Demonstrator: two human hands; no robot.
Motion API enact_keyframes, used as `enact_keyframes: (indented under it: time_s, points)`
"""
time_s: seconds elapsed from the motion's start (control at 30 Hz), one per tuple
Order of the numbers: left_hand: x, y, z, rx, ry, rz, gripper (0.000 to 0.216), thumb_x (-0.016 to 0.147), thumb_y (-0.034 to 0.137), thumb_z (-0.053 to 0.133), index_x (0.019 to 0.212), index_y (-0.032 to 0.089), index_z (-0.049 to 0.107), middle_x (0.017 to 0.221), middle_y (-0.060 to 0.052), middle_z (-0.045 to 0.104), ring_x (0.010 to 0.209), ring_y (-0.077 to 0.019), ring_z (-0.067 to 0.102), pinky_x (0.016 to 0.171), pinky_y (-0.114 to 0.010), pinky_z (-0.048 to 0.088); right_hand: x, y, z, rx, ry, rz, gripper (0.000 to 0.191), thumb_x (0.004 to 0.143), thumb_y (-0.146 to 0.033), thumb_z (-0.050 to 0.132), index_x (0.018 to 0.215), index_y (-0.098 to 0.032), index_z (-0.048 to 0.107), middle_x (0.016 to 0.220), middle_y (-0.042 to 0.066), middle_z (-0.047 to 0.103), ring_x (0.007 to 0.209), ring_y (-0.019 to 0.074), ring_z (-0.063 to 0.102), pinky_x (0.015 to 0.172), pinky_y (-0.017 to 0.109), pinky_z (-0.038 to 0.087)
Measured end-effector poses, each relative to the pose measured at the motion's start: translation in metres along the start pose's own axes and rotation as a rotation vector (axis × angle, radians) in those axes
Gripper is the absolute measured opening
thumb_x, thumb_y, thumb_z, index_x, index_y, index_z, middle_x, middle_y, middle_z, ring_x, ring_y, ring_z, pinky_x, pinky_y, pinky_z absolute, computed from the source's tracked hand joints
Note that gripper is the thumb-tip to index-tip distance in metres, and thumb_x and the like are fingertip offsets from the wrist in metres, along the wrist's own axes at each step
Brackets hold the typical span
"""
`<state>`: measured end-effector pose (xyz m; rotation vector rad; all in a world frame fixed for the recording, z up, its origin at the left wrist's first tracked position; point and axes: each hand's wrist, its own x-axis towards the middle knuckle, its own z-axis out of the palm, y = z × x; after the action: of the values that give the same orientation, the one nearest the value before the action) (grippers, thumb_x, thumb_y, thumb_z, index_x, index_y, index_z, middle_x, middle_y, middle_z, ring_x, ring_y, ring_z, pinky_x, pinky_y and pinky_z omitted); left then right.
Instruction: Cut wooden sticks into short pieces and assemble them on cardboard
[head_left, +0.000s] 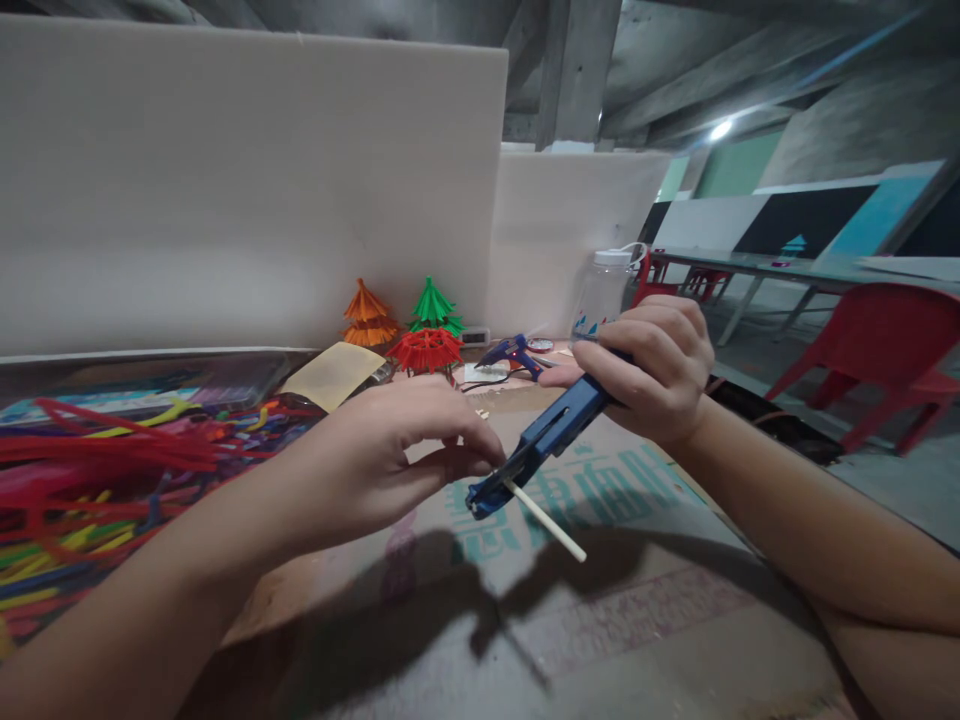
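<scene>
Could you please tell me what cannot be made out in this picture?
Head view:
- Whatever the left hand pinches: hidden by its own fingers.
- The blue glue gun trigger: covered by the right hand grip.
- The pipe cleaners: cut off by the left edge.
- The green lettering on the table: partly behind the gun, blurred.

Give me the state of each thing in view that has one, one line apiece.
right hand: closed around the blue tool.
blue tool: held above the table, tip at the white stick.
white stick: straight, one end at the tool's tip.
left hand: pinched shut beside the tool's tip.
glue gun: lying on the table, unheld.
jar: upright, lid on.
paper trees: standing upright.
</scene>
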<state>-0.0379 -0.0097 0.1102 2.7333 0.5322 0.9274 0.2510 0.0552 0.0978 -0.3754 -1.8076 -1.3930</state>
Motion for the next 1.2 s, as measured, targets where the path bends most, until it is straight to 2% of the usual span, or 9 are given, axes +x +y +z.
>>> enact_keyframes:
  time_s: [0.13,0.27,0.43,0.57,0.7,0.87,1.07,1.2]
  points:
    - [0.0,0.001,-0.001,-0.023,0.0,-0.01,0.012,0.095,0.01,0.062,0.088,0.017,0.069,0.082,0.001,0.069,0.077,-0.0075,0.062,0.075,-0.015,0.045,0.004,-0.002,0.0,0.095,0.059,-0.027,0.019,0.092,-0.035,0.069,0.108,-0.03,0.06,0.081,-0.001,0.066,0.075,0.0181,0.058,0.072,0.035,0.048]
    - [0.002,0.001,-0.002,-0.097,-0.005,-0.053,0.011,0.095,0.011,0.063,0.087,0.016,0.068,0.082,0.001,0.07,0.074,-0.0077,0.061,0.072,-0.015,0.046,0.003,-0.006,0.002,0.184,-0.024,-0.009,0.022,0.092,-0.023,0.065,0.113,-0.025,0.059,0.082,0.001,0.068,0.075,0.018,0.06,0.069,0.033,0.048]
    - [0.002,-0.002,-0.002,-0.171,0.026,-0.095,0.009,0.095,0.015,0.062,0.087,0.014,0.068,0.082,-0.001,0.07,0.076,-0.0092,0.062,0.071,-0.016,0.047,-0.003,-0.009,0.008,0.318,-0.082,0.002,0.023,0.093,-0.022,0.059,0.115,-0.016,0.06,0.089,0.009,0.072,0.077,0.0218,0.065,0.069,0.034,0.051]
    - [0.001,-0.007,-0.003,-0.234,0.065,-0.182,0.011,0.095,0.02,0.062,0.088,0.014,0.068,0.084,-0.003,0.07,0.078,-0.0112,0.063,0.073,-0.02,0.05,-0.005,-0.01,0.015,0.377,-0.106,0.051,0.025,0.09,-0.021,0.057,0.115,-0.018,0.061,0.094,0.01,0.072,0.081,0.0237,0.068,0.068,0.034,0.053]
    - [0.001,-0.011,-0.004,-0.308,0.098,-0.214,0.012,0.096,0.025,0.064,0.093,0.015,0.069,0.088,-0.005,0.073,0.081,-0.0126,0.066,0.076,-0.023,0.053,-0.004,-0.01,0.02,0.386,-0.096,0.072,0.025,0.087,-0.021,0.055,0.112,-0.02,0.06,0.092,0.01,0.071,0.072,0.0227,0.067,0.056,0.033,0.051]
    - [0.002,-0.01,-0.001,-0.321,0.093,-0.211,0.013,0.098,0.026,0.062,0.094,0.015,0.067,0.087,-0.005,0.073,0.082,-0.0128,0.068,0.079,-0.024,0.054,-0.004,-0.013,0.02,0.334,-0.122,0.109,0.024,0.082,-0.015,0.053,0.104,-0.021,0.061,0.09,0.011,0.071,0.069,0.0239,0.066,0.052,0.035,0.047]
    - [0.003,-0.009,0.0,-0.295,0.117,-0.198,0.009,0.097,0.02,0.059,0.095,0.014,0.066,0.086,-0.005,0.072,0.081,-0.0131,0.068,0.076,-0.023,0.055,0.002,-0.014,0.014,0.227,-0.14,0.091,0.022,0.079,-0.016,0.06,0.101,-0.02,0.059,0.089,0.009,0.07,0.071,0.0231,0.064,0.061,0.034,0.046]
    - [0.004,-0.008,-0.001,-0.226,0.111,-0.172,0.012,0.094,0.009,0.056,0.095,0.014,0.067,0.088,-0.005,0.072,0.08,-0.0128,0.067,0.072,-0.021,0.053,0.003,-0.014,0.013,0.218,-0.166,0.103,0.021,0.082,-0.017,0.06,0.103,-0.019,0.058,0.085,0.007,0.068,0.071,0.0205,0.062,0.064,0.031,0.046]
